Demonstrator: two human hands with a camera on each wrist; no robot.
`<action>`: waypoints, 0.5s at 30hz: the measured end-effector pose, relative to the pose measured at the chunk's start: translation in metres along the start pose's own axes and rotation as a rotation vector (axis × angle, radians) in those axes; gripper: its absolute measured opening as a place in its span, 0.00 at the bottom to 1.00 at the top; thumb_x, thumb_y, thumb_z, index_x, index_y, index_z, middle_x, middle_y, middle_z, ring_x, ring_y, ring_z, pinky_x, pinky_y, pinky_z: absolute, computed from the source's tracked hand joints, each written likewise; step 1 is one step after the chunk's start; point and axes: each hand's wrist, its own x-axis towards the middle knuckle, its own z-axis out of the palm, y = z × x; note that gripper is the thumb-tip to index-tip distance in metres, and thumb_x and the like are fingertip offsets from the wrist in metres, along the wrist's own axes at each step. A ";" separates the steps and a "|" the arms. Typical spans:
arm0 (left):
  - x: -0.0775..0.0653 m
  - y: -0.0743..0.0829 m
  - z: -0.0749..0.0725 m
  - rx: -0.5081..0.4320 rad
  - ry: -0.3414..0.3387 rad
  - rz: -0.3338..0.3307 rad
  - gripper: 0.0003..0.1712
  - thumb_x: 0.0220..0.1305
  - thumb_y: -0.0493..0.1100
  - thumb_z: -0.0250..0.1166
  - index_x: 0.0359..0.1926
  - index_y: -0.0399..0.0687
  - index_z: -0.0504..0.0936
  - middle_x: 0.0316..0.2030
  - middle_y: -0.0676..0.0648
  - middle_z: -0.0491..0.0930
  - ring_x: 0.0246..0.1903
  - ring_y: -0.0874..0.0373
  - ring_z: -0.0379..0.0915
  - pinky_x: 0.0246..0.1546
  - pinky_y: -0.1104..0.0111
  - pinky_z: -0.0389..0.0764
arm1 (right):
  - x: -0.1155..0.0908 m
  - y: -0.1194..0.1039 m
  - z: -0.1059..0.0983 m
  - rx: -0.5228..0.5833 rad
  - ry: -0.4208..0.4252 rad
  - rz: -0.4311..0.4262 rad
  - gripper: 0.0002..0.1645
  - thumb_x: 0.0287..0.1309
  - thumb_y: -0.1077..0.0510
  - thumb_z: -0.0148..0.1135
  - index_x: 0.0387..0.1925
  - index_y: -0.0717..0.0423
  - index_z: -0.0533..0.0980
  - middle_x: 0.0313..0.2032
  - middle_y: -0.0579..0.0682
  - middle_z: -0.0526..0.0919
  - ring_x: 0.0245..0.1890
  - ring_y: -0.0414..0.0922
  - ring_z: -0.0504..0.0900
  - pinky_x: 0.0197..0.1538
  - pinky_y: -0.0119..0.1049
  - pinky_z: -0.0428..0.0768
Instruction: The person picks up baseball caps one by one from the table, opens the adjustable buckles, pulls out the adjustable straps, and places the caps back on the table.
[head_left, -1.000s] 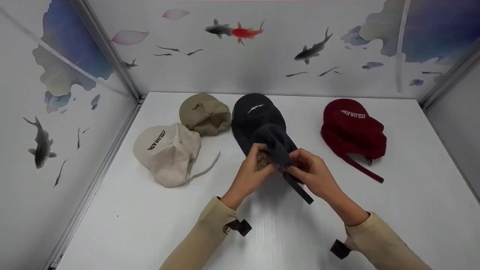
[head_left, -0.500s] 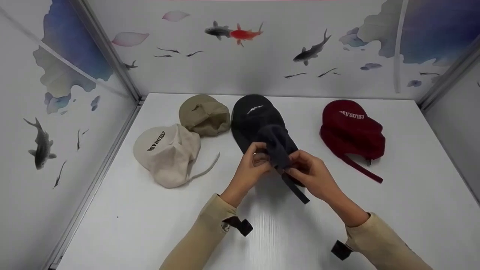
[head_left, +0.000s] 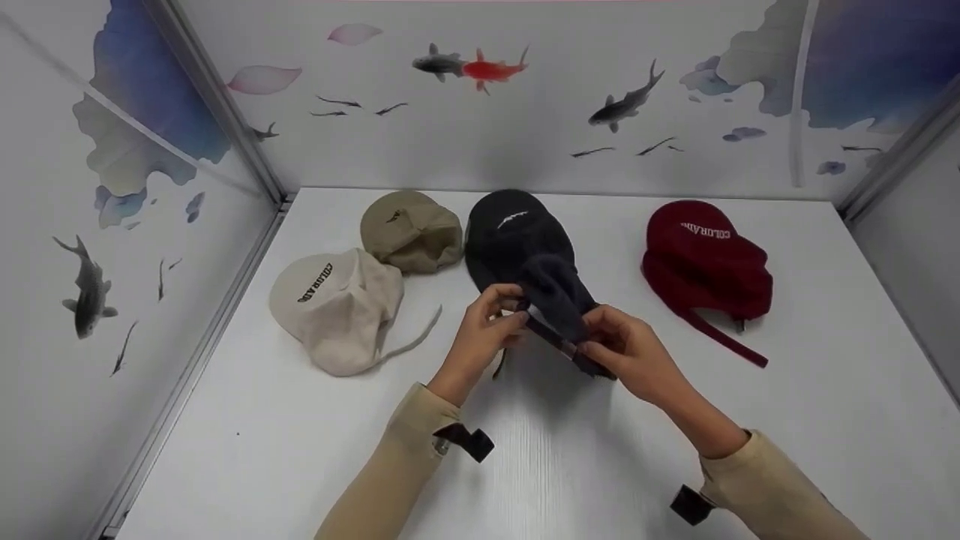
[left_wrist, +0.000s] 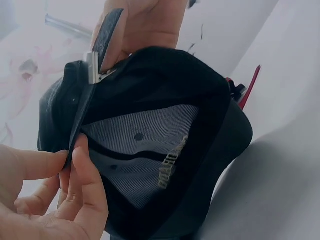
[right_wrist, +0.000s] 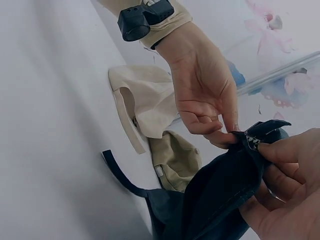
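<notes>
A dark navy baseball cap (head_left: pixel 559 289) is held up in both hands, back opening toward the person. My left hand (head_left: pixel 478 341) pinches its strap (left_wrist: pixel 79 127) between thumb and fingers. At the strap's other end, my right hand (head_left: pixel 634 352) grips the cap's back edge beside the metal buckle (left_wrist: pixel 93 67). A short strap tail sticks out past that buckle in the left wrist view. Striped lining (left_wrist: pixel 142 135) shows inside the cap. Behind it a black cap (head_left: pixel 517 232) with a white mark lies on the table, partly hidden by the held one.
A cream cap (head_left: pixel 341 307) and an olive cap (head_left: pixel 412 232) lie to the left on the white table (head_left: pixel 300 450). A dark red cap (head_left: pixel 705 262) rests at the right, its strap trailing forward. White printed panels (head_left: pixel 495 142) stand at the back and sides.
My left hand has shifted left, drawing the strap across the cap's back opening. The strap end that hung down at the lower right is gone from there. My right hand stays near the buckle.
</notes>
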 end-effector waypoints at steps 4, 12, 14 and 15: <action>0.002 -0.001 -0.005 0.027 0.009 0.018 0.16 0.70 0.34 0.60 0.58 0.40 0.76 0.43 0.49 0.75 0.34 0.64 0.77 0.37 0.71 0.81 | -0.002 0.002 -0.003 0.016 -0.020 -0.009 0.08 0.64 0.68 0.61 0.44 0.68 0.75 0.39 0.59 0.82 0.34 0.37 0.81 0.41 0.25 0.81; 0.002 0.003 -0.016 0.083 -0.003 0.119 0.14 0.72 0.32 0.56 0.55 0.36 0.80 0.40 0.50 0.74 0.31 0.61 0.71 0.33 0.71 0.74 | -0.005 0.003 -0.009 0.030 -0.041 -0.017 0.07 0.63 0.71 0.58 0.43 0.70 0.74 0.39 0.61 0.80 0.35 0.35 0.81 0.41 0.24 0.81; 0.003 0.005 -0.018 0.103 -0.011 0.139 0.14 0.71 0.31 0.56 0.54 0.34 0.80 0.39 0.50 0.75 0.32 0.61 0.72 0.33 0.71 0.74 | -0.005 0.003 -0.011 0.030 -0.046 -0.016 0.07 0.63 0.71 0.58 0.43 0.71 0.74 0.39 0.61 0.80 0.35 0.35 0.81 0.41 0.24 0.82; 0.003 0.006 -0.019 0.116 -0.017 0.149 0.14 0.71 0.31 0.56 0.54 0.33 0.80 0.39 0.50 0.75 0.32 0.62 0.73 0.33 0.71 0.74 | -0.006 0.003 -0.012 0.028 -0.050 -0.016 0.07 0.64 0.71 0.58 0.43 0.71 0.74 0.39 0.61 0.80 0.36 0.35 0.81 0.42 0.24 0.82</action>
